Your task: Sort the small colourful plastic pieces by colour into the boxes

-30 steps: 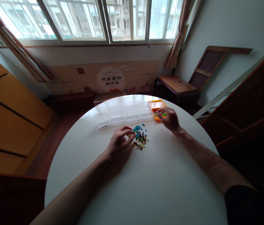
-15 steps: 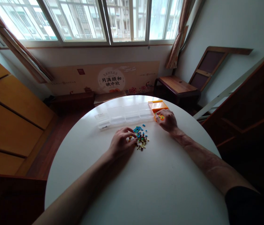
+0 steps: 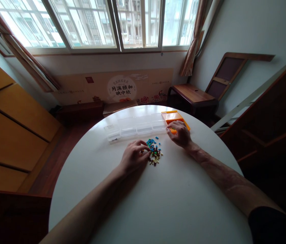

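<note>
Small loose bricks [image 3: 155,149] in blue, green, brown and pale yellow lie in a pile on the white round table [image 3: 173,196]. My left hand [image 3: 134,154] rests at the left side of this pile, thumb and forefinger brought together at its edge. Whatever is between those fingertips is too small to make out. My right hand [image 3: 180,135] is at the near side of the orange box [image 3: 175,117], its fingers bent and a little apart, with nothing visible in them. It hides part of the box's near compartment.
A row of clear plastic compartments [image 3: 136,127] with raised lids stands left of the orange box. Past the table are a wooden stool [image 3: 195,93], a long printed carton [image 3: 143,84] and the window. A wooden cabinet [image 3: 13,132] stands at the left.
My right hand has drawn back slightly from the orange box toward me and the left. My left hand stays beside the pile. The whole view has shifted a little.
</note>
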{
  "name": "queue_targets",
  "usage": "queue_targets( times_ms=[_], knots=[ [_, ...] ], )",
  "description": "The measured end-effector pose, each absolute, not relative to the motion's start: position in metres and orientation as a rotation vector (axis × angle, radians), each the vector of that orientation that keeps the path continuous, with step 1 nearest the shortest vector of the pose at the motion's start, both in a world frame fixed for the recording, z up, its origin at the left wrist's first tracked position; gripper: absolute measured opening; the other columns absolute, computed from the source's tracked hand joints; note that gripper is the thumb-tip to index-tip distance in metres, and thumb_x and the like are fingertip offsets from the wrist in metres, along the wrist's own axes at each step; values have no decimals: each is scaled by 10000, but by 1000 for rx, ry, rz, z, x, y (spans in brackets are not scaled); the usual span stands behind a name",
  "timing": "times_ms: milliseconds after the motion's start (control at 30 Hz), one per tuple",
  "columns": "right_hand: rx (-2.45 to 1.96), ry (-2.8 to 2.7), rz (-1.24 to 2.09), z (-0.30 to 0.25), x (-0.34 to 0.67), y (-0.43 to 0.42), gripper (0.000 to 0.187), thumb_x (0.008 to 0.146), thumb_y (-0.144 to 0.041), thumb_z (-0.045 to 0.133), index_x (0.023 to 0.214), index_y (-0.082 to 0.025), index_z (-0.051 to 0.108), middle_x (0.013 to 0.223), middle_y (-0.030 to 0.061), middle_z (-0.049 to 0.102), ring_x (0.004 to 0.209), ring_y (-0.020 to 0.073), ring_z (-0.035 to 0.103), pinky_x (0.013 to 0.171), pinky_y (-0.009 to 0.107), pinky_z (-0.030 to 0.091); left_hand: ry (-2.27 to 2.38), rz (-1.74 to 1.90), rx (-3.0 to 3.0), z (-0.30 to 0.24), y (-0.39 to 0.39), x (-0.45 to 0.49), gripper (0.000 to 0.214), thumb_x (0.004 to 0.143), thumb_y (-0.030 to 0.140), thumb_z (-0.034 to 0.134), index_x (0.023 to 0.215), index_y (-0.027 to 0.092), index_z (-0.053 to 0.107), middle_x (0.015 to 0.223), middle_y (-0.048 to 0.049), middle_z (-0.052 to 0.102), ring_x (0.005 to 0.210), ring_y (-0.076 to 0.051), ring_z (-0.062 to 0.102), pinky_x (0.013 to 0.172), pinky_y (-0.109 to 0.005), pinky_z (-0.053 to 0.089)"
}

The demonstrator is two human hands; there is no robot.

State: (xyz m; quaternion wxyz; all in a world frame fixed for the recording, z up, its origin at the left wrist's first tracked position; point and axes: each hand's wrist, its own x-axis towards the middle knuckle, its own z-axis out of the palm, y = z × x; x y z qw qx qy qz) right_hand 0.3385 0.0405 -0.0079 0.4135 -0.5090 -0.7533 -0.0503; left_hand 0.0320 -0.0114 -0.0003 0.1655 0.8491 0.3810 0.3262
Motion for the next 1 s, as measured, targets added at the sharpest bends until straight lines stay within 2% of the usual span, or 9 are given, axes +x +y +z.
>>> queue_targets(
  times_ms=[300,500,667,867,1000],
  knots=[
    [-1230,-1943,-90,-9,339,41,124,1001,-285,646,928,-258,742,1025,50,791,1029,285,695,1131,501,476,1067,902,2439,8,-17,35,71,942,211,772,964,267,809,1110,-34,778,1062,-242,748,1028,-418,512],
    [-1192,-1963,-91,-11,337,43,144,1010,-280,637,910,-250,737,1016,41,797,1019,271,707,1134,505,477,1086,909,2434,3,-14,34,29,953,287,809,968,280,832,1121,-36,786,1018,-233,750,998,-419,518],
    [-1169,-1983,-80,-9,335,43,156,1012,-277,638,892,-254,735,1009,46,797,1008,275,706,1123,513,490,1065,879,2438,6,-14,35,83,996,273,747,946,254,811,1109,-56,787,1056,-248,747,998,-430,521],
    [-1148,-1988,-68,-8,333,41,173,1017,-281,633,883,-255,740,1003,50,792,988,273,707,1113,519,505,1115,892,2439,4,-13,35,30,955,298,817,970,287,839,1156,-47,790,1047,-260,750,1006,-450,513],
    [-1133,-1994,-65,-9,332,42,166,1013,-269,637,892,-257,751,1000,49,796,989,272,715,1138,529,493,1084,914,2443,3,-13,38,35,968,293,806,949,278,832,1137,-48,802,1050,-257,761,1008,-449,517]
  ],
)
